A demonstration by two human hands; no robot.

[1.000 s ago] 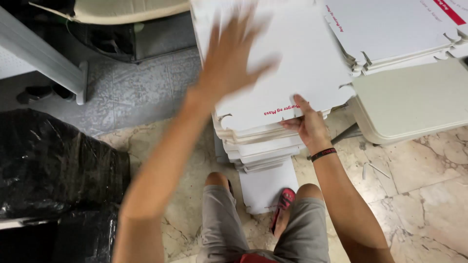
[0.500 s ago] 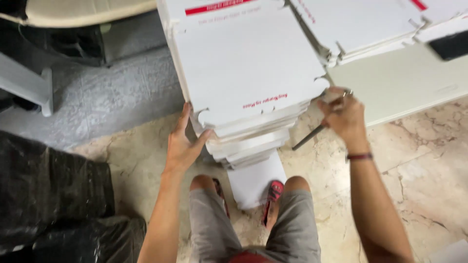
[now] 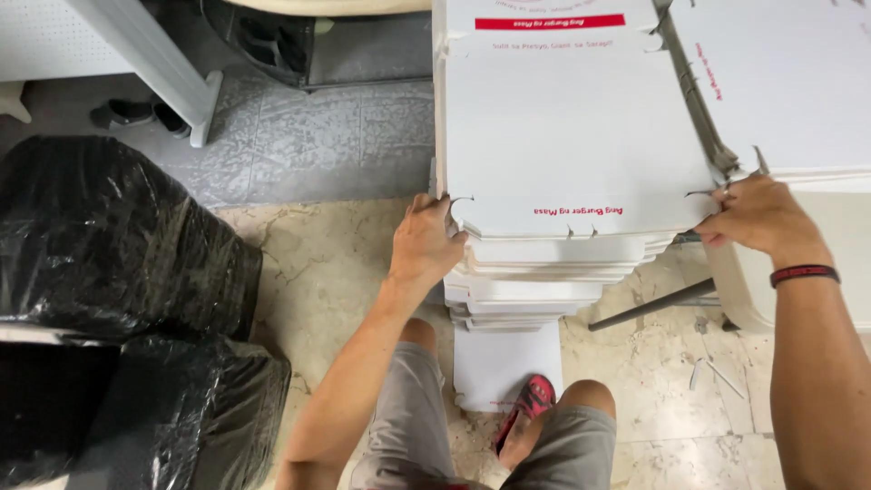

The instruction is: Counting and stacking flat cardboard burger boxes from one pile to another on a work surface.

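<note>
**A:** Start nearest the camera. What's down there?

**B:** The person's knees in grey shorts point(image 3: 408, 417), a red sandal point(image 3: 529, 406), and one loose white sheet point(image 3: 504, 363) lying flat on the marble floor point(image 3: 318, 263) between the legs. Just above that rises the stack of flat white cartons point(image 3: 544, 281).

**A:** And the hands?

**B:** One at each near corner of the top carton point(image 3: 572, 136). The left hand point(image 3: 425, 243) sits at the near-left corner, fingers curled together around the edge of the upper layers, thumb by the corner notch. The right hand point(image 3: 760, 218) pinches the near-right corner, fingers closed on the edge, with a dark band point(image 3: 804, 273) on the wrist.

**A:** So which way does the carton lie from those grips?

**B:** Straight away from the person. Both hands hold its near edge, and the panel stretches forward from there, so its long axis runs near-to-far, with the red stripe point(image 3: 550, 21) at the far end. The carton lies between the two hands; neither is clearly nearer.

**A:** Anything beside it?

**B:** A second white stack point(image 3: 789, 82) just to the right, nearly touching. Well to the left, black plastic-wrapped bundles point(image 3: 109, 245). Farther off, a white table leg point(image 3: 154, 63).
</note>
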